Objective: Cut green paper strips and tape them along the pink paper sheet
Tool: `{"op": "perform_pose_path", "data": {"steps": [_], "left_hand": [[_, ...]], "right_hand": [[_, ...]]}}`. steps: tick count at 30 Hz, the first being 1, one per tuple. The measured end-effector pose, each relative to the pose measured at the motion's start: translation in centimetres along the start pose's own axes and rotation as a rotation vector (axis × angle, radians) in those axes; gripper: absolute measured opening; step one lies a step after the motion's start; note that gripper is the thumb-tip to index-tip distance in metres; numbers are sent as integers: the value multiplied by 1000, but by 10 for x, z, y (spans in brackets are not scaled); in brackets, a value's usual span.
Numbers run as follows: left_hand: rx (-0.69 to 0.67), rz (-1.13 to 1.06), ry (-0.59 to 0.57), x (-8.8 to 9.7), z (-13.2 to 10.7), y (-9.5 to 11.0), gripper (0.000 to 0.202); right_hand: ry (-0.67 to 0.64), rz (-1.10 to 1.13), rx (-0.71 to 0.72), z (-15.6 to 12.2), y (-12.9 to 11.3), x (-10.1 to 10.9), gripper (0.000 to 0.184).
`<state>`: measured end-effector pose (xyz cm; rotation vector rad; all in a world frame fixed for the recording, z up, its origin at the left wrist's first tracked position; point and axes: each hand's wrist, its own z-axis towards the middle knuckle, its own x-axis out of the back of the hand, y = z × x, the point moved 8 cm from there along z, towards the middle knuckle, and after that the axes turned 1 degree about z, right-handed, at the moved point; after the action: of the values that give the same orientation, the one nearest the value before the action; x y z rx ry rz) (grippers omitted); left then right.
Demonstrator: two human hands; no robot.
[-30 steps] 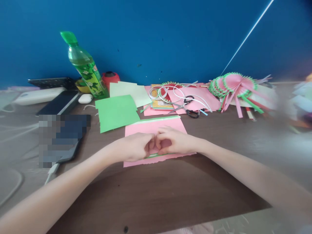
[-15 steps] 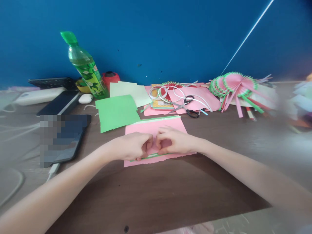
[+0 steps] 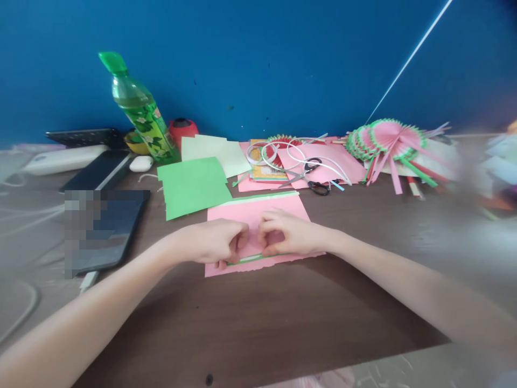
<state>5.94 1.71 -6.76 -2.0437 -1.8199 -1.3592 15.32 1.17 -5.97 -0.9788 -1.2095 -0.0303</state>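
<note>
A pink paper sheet [image 3: 246, 213] with green strips along its far and near edges lies on the brown table [image 3: 250, 323]. My left hand [image 3: 214, 242] rests on its near left part, fingers curled and pinching the folded near edge. My right hand [image 3: 285, 234] sits beside it, fingers bent and pinching the same fold. The two hands are a small gap apart.
A green sheet [image 3: 194, 186] and a pale sheet [image 3: 218, 151] lie behind the pink paper. A green bottle [image 3: 141, 110], a phone [image 3: 105, 229], scissors [image 3: 313, 175], white strips [image 3: 283, 153] and pleated pink-green paper fans [image 3: 388, 143] stand along the blue wall.
My left hand has slid a little to the left along the fold, opening a small gap between the hands. My right hand has stayed put.
</note>
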Motion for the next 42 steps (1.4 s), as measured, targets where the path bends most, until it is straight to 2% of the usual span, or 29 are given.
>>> {"op": "perform_pose_path", "data": {"steps": [6, 10, 13, 21, 24, 27, 30, 33, 38, 42], "left_hand": [[24, 66, -70, -1, -4, -3, 11], [33, 251, -32, 7, -9, -4, 8], [15, 305, 4, 11, -10, -4, 6], [-31, 268, -8, 16, -17, -3, 8], [-30, 266, 89, 25, -16, 0, 5], [-89, 266, 182, 26, -12, 7, 12], [-130, 210, 154, 15, -8, 11, 13], [-104, 171, 109, 7, -4, 10, 13], [-96, 180, 100, 6, -4, 10, 13], [-128, 222, 152, 11, -6, 11, 15]], "right_hand": [[4, -14, 9, 0, -1, 1, 14], [-2, 1, 14, 0, -2, 1, 12], [-1, 16, 17, 0, -2, 1, 12], [1, 40, 13, 1, -1, 1, 12], [-9, 45, -4, 2, 0, 0, 11], [-7, 53, -7, 2, -1, 1, 10], [-3, 85, -9, 1, -2, 1, 8], [0, 70, -4, 0, -3, 1, 12], [-21, 14, 21, 0, -6, 1, 15], [-57, 4, 6, 0, -6, 4, 15]]}}
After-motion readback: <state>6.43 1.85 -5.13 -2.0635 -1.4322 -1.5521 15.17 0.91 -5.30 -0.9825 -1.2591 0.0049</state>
